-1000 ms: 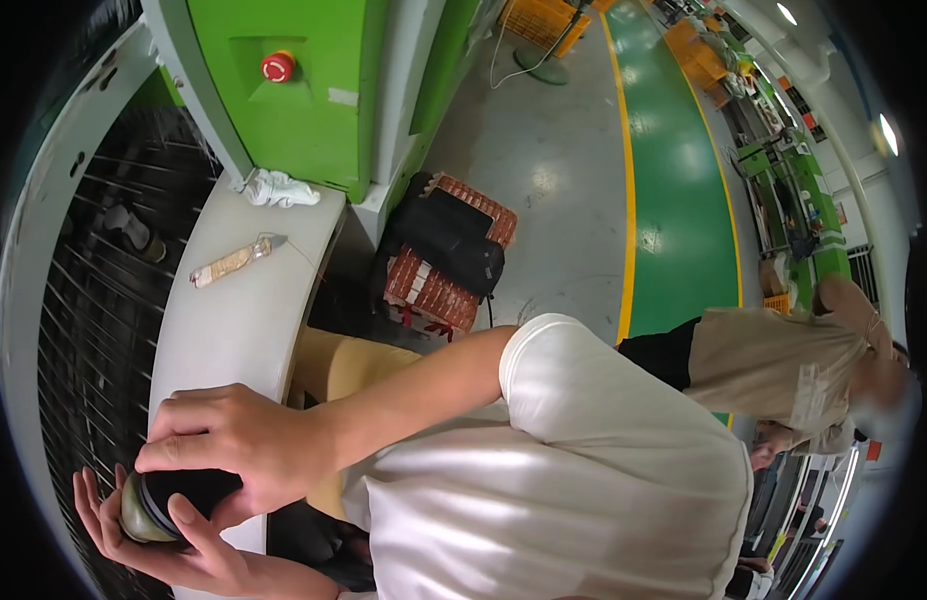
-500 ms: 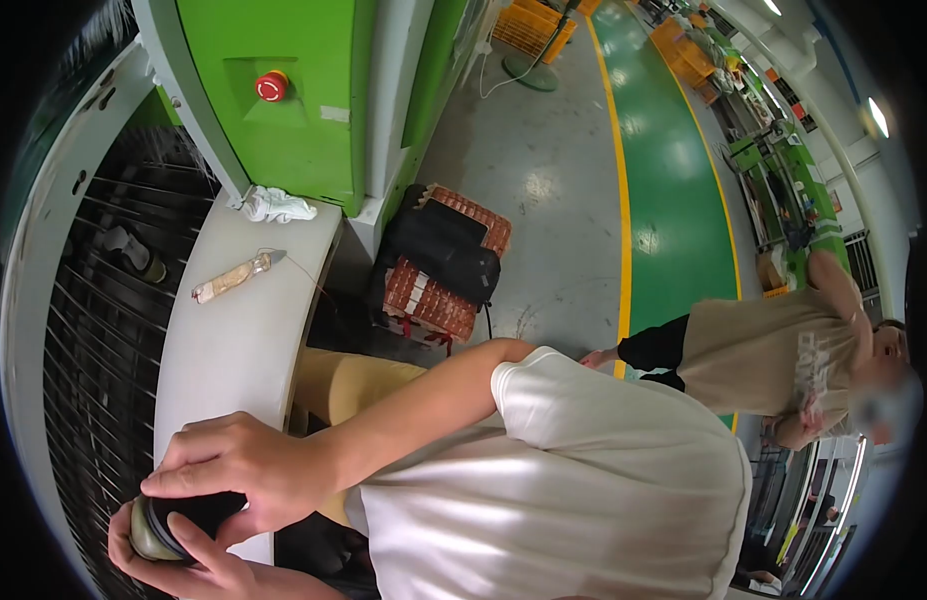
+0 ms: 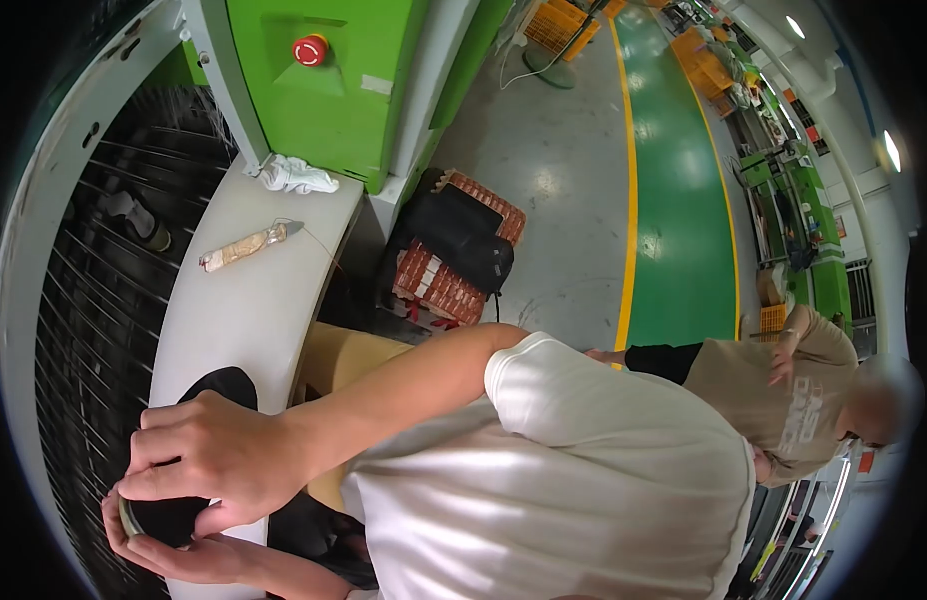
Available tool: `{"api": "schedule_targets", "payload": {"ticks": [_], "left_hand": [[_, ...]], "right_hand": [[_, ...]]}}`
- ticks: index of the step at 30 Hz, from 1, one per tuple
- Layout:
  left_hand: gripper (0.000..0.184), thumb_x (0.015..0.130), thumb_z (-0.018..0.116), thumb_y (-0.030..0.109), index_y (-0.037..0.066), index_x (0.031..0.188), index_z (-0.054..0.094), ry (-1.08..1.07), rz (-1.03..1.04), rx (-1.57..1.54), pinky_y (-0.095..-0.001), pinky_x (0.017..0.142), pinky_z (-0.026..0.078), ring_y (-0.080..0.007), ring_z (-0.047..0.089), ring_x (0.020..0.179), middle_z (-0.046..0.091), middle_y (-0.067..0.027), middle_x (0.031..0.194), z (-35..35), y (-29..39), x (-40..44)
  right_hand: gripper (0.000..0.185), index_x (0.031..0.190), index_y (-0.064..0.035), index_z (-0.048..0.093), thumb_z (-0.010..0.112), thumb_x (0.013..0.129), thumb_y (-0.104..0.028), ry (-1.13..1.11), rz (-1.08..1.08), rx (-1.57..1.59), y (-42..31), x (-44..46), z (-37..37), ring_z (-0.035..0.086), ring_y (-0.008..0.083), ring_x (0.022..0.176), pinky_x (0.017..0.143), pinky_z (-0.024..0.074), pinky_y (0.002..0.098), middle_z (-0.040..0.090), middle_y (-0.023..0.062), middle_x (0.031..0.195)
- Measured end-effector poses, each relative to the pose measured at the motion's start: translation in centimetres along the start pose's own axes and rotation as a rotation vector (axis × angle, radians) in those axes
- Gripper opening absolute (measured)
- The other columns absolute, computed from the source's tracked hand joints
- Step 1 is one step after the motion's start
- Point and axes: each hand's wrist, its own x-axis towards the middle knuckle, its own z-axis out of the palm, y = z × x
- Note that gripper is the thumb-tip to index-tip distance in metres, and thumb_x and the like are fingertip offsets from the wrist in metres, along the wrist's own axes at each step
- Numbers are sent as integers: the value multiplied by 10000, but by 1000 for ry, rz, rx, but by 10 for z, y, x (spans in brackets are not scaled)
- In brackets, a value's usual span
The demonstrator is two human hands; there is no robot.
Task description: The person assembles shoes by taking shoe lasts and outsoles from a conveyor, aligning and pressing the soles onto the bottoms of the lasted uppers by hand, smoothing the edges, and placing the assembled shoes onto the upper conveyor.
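At the lower left, my left hand (image 3: 168, 555) is wrapped round a dark shoe-like item with a pale rim (image 3: 129, 518). My right hand (image 3: 213, 460) lies over it, fingers bent, gripping a black flat piece shaped like an insole (image 3: 228, 384). Its rounded end sticks out past my knuckles above the white worktop (image 3: 238, 310); my fingers hide where the two items meet. Farther along the worktop lies a knife with a wrapped handle (image 3: 245, 247) and a pointed metal blade, a thin thread near it. A crumpled white cloth (image 3: 297, 176) sits at the far end.
Dark bars (image 3: 93, 300) run beside the worktop, with another shoe (image 3: 138, 222) on them. A green machine panel (image 3: 323, 100) carries a red stop button (image 3: 310, 50). A black bag (image 3: 463, 240) rests on a red-brown woven seat (image 3: 433, 285). A person (image 3: 783, 390) stands at right.
My right hand has shifted, and the rounded end of the black piece now shows above it. The pale-rimmed item is turned and more covered. The person at right has moved an arm.
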Motion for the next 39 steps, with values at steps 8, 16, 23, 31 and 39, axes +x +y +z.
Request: {"api": "schedule_targets", "payload": {"ticks": [8, 16, 23, 31, 39], "left_hand": [[437, 1116, 459, 347, -24, 1278, 624, -205, 167, 77, -434, 1082, 478, -291, 603, 1206, 626, -169, 1295, 5, 12, -4], [481, 1051, 605, 457, -17, 1133, 600, -232, 213, 78, -448, 1012, 448, -311, 544, 1141, 542, -232, 1270, 7, 24, 13], [545, 968, 730, 468, -14, 1177, 586, -146, 146, 69, -474, 1072, 445, -337, 560, 1209, 523, -225, 1323, -30, 2, 0], [523, 982, 752, 333, -8, 1323, 550, -82, -190, -243, -440, 1120, 469, -283, 609, 1254, 581, -173, 1319, -70, -99, -64], [321, 993, 715, 226, 28, 1245, 695, -140, -19, -115, -483, 1177, 423, -347, 563, 1329, 589, -205, 1382, -81, -102, -72]], "right_hand": [[854, 1393, -38, 701, 986, 596, -154, -31, 74, 68, -10, -10, -34, 687, 317, 1050, 906, 591, 430, 719, 98, 1252], [802, 1398, -26, 738, 1003, 645, -96, -132, 97, 23, -13, 9, -37, 711, 262, 1002, 867, 594, 382, 749, 111, 1267], [809, 1417, -21, 717, 960, 647, -50, -332, 34, -3, -20, 22, -11, 707, 284, 987, 839, 611, 377, 743, 121, 1266], [771, 1389, -41, 687, 959, 671, -110, -556, 42, -7, 3, -20, 40, 716, 326, 1100, 918, 616, 417, 731, 130, 1286], [562, 1219, -83, 746, 982, 740, -256, -679, 58, -123, 36, -28, -1, 692, 334, 1270, 1096, 547, 473, 728, 89, 1330]]}}
